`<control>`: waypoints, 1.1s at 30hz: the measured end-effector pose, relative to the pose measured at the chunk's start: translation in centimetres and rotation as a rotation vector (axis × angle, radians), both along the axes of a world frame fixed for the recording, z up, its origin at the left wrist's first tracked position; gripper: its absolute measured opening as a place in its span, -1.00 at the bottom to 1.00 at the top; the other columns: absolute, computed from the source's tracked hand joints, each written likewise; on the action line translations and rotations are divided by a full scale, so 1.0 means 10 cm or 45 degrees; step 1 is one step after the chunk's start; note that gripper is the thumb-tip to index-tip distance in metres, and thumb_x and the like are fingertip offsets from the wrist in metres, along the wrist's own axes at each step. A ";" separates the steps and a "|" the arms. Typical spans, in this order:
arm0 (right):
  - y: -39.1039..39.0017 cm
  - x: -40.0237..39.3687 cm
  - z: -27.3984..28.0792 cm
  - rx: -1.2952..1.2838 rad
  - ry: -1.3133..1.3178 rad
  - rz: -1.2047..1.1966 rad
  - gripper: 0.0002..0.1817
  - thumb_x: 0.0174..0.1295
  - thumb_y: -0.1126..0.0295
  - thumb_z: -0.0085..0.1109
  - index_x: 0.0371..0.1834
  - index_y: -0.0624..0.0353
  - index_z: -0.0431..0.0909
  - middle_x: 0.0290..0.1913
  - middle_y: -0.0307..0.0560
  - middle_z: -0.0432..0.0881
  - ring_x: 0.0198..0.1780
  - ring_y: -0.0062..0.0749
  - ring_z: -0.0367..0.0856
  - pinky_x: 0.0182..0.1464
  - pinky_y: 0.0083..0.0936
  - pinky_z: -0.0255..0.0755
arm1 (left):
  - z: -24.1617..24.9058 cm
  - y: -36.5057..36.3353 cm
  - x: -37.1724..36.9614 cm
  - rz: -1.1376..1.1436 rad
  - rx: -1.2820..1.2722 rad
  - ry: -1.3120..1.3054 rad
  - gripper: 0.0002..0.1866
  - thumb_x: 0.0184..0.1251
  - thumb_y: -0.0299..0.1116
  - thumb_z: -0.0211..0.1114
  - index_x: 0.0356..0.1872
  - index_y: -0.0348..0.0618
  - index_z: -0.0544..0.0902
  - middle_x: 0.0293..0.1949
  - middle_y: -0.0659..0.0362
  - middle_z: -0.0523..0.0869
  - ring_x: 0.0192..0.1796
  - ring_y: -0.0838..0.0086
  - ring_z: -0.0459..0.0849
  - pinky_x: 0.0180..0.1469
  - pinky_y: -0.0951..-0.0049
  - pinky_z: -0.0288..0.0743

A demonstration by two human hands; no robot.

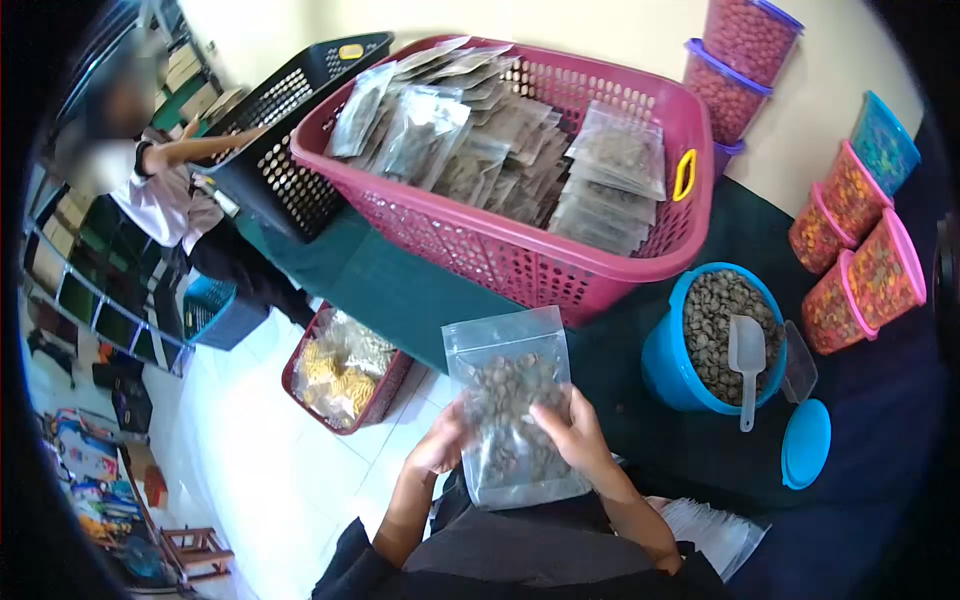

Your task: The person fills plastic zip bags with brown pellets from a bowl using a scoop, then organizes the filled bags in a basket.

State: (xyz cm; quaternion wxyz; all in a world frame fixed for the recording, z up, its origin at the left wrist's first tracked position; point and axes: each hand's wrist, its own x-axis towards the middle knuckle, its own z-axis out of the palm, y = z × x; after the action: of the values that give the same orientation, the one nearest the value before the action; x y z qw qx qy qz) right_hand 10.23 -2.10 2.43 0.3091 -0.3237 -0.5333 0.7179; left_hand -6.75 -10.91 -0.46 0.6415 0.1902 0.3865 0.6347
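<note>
Between my two hands is a clear zip bag (515, 480), upright in front of my body and partly filled with small grey-brown round pieces. My left hand (440, 440) grips its left edge, a little blurred. On the right side, my right hand (575, 432) holds the bag with the thumb pressed on its front. The zip strip runs across the top, above the contents. To the right stands a blue bucket (662, 360) full of similar grey-brown pieces (715, 310), with a clear plastic scoop (747, 350) lying on them.
A large maroon basket (480, 240) of filled bags stands on the green-covered table (400, 290). Beside it is a black basket (290, 170), where a person (170, 190) reaches in. A blue lid (806, 445), stacked tubs (850, 260), flat bags (710, 530) and a floor basket (385, 390) surround me.
</note>
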 end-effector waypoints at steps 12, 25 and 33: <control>0.28 -0.05 -0.32 0.255 0.009 -0.076 -0.70 0.22 0.25 -0.15 -0.10 0.21 0.31 -0.18 -0.06 0.48 -0.18 -0.47 0.43 -0.11 -0.55 0.30 | -0.02 0.02 -0.02 0.626 -0.123 -0.115 -0.61 0.08 -0.50 0.15 -0.02 -0.24 0.33 -0.13 0.13 0.50 -0.08 0.39 0.47 0.00 0.36 0.32; 0.14 0.89 -1.06 1.024 -1.194 -0.730 -0.78 -0.01 0.47 0.04 -0.23 0.16 0.46 -0.29 -0.01 0.39 -0.25 -0.13 0.43 -0.18 -0.35 0.33 | -0.13 0.12 -0.04 0.448 -0.161 0.142 -0.58 0.05 -0.49 0.14 -0.01 -0.32 0.31 -0.13 0.07 0.50 -0.10 0.38 0.49 -0.02 0.43 0.34; -0.04 0.85 -0.73 1.137 -0.999 -0.760 -0.75 -0.04 0.40 0.14 -0.24 0.11 0.49 -0.33 -0.15 0.44 -0.27 -0.28 0.43 -0.19 -0.35 0.20 | -0.13 0.29 0.02 0.307 -0.159 0.108 -0.59 0.04 -0.52 0.15 -0.02 -0.33 0.33 -0.13 0.07 0.51 -0.08 0.38 0.48 0.00 0.41 0.31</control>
State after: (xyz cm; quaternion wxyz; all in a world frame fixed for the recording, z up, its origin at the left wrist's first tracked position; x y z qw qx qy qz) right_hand 18.73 -2.45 -4.83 0.3819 -0.5356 -0.7399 0.1407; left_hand -6.57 -7.97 -1.80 0.5542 0.1287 0.4719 0.6735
